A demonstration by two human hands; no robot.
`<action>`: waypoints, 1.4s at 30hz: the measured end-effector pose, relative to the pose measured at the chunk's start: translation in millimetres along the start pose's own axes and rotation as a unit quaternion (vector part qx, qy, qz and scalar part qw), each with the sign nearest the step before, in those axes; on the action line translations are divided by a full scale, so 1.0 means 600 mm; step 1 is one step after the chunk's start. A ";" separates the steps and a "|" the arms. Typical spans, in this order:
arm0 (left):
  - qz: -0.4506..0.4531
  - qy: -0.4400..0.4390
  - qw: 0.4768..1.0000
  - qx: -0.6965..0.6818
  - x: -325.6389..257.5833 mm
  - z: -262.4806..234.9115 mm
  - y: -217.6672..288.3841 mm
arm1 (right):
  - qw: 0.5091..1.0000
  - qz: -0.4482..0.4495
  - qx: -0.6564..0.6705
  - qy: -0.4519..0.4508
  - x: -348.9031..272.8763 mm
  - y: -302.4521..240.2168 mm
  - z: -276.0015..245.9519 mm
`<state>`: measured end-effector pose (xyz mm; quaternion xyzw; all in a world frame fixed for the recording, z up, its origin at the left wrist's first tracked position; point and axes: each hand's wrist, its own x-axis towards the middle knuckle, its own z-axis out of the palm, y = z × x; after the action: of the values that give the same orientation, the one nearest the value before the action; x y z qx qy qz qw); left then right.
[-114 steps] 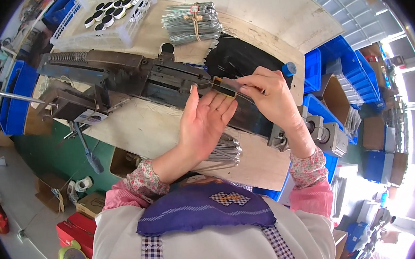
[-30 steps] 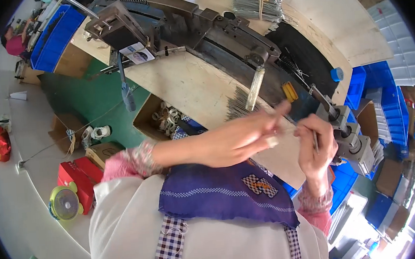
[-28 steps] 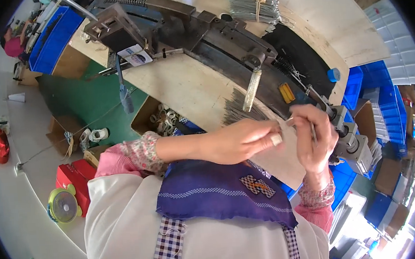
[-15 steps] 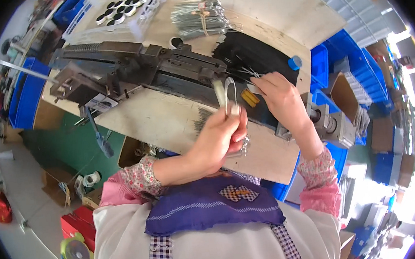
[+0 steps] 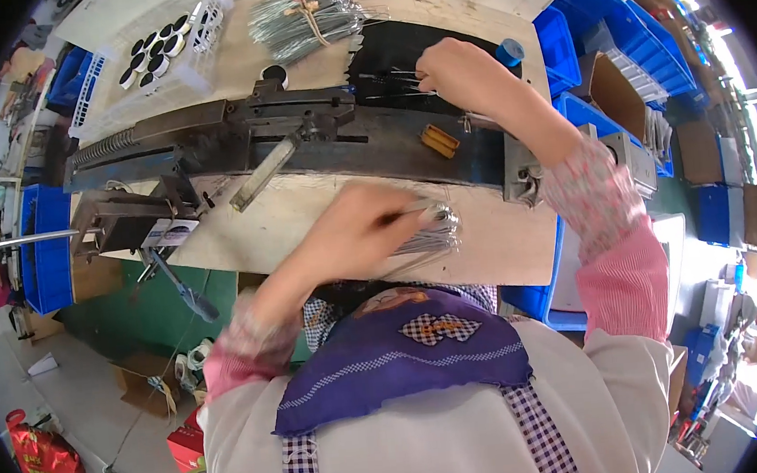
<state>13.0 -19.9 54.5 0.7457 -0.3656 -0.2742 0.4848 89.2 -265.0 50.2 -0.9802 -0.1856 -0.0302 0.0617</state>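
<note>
My left hand [image 5: 356, 231], blurred, reaches over the near side of the bench with its fingers curled down. Its fingertips are at a pile of bent metal wires [image 5: 436, 232]; whether they grip any is unclear. Farther off, my right hand [image 5: 465, 71] pinches thin metal wires [image 5: 402, 78] above a black mat [image 5: 382, 54]. Between the hands and to the left stretches a dark metal bending jig [image 5: 298, 123]. Its pale-gripped lever [image 5: 267, 171] points toward me and to the left. A yellow block [image 5: 439, 141] sits on the jig's bar.
At the back, a tied bundle of wires [image 5: 308, 20] lies beside a clear plastic basket [image 5: 149, 90] of black-and-white round pieces. A blue tape roll [image 5: 509, 53] stands near the mat's right edge. Blue bins [image 5: 557, 49] line the right side. A metal clamp [image 5: 529, 167] sits at the bar's right end.
The looped wire has left my left hand's raised grip; that hand is now lower, at the pile. The lever has swung left. My right hand has moved farther away over the mat. The view has shifted.
</note>
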 end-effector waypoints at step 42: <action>-0.019 0.336 0.940 0.061 -0.017 0.046 -0.123 | 0.946 -0.102 0.240 0.191 -0.006 -0.115 0.020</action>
<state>6.8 -6.9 -23.8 0.8293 -0.1829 0.0062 0.5280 60.7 -201.2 45.8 -0.8881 -0.2713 -0.1774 0.3260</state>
